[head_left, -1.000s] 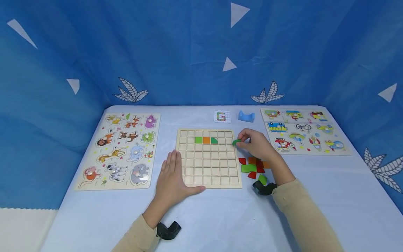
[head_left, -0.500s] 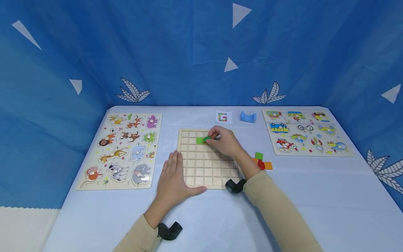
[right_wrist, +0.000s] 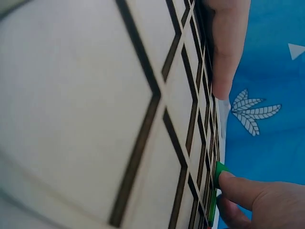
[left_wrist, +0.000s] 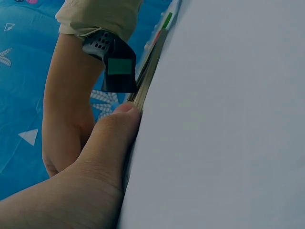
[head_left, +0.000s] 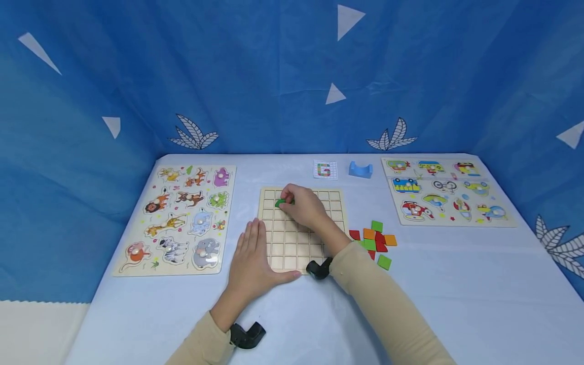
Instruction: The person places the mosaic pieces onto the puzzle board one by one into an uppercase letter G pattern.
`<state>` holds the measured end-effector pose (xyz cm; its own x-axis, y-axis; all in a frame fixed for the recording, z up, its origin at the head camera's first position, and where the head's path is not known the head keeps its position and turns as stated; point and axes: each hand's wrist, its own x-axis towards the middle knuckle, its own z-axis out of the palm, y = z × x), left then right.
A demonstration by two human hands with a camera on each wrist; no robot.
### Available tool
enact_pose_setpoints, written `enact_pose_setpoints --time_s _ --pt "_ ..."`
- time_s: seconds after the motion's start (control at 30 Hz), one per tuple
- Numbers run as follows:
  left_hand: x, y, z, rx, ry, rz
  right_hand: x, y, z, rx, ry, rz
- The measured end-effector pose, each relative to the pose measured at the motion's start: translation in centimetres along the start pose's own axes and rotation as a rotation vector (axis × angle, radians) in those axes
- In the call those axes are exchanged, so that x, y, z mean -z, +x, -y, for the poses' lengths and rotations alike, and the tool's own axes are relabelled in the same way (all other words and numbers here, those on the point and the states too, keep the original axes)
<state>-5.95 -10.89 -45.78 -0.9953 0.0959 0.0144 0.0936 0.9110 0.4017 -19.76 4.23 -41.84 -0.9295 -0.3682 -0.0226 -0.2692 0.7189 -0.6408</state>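
Observation:
A wooden grid board (head_left: 290,248) lies on the white-covered table. Along its left and near edges rests my left hand (head_left: 251,263), fingers straight and thumb spread out; in the left wrist view the thumb (left_wrist: 116,129) lies against the board's edge. My right hand (head_left: 303,205) is over the upper part of the grid, pinching a dark green quarter-round tile (head_left: 279,203) between thumb and fingertips. In the right wrist view this green tile (right_wrist: 220,172) stands tilted at the grid surface. The hand hides the tiles set in that row in the head view.
Loose red, orange and green tiles (head_left: 369,244) lie right of the board. Behind it are a pattern card (head_left: 325,170) and a blue holder (head_left: 360,170). An animal puzzle (head_left: 187,253) lies left, a vehicle puzzle (head_left: 397,215) right.
My right hand has carried the green quarter-round tile leftward from the board's right edge, across the row, to its upper left part. The left hand has stayed in place.

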Motion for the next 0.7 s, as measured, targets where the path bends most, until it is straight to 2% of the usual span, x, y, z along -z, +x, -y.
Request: enact_pose_setpoints --time_s 0.17,0.33,0.5,0.7 --pt "0.0 0.0 0.0 -0.002 0.005 -0.003 0.0 -0.1 0.0 0.002 -0.062 -0.002" --pt "0.1 -0.1 -0.1 -0.002 0.003 0.004 0.4 -0.7 0.2 0.004 -0.122 0.040" --pt "0.0 -0.1 -0.1 0.008 0.002 0.012 1.9 -2.2 0.1 0.038 -0.153 0.097" --pt "0.0 -0.1 0.0 0.012 -0.002 0.005 4.4 -4.6 -1.5 0.012 -0.144 0.079"
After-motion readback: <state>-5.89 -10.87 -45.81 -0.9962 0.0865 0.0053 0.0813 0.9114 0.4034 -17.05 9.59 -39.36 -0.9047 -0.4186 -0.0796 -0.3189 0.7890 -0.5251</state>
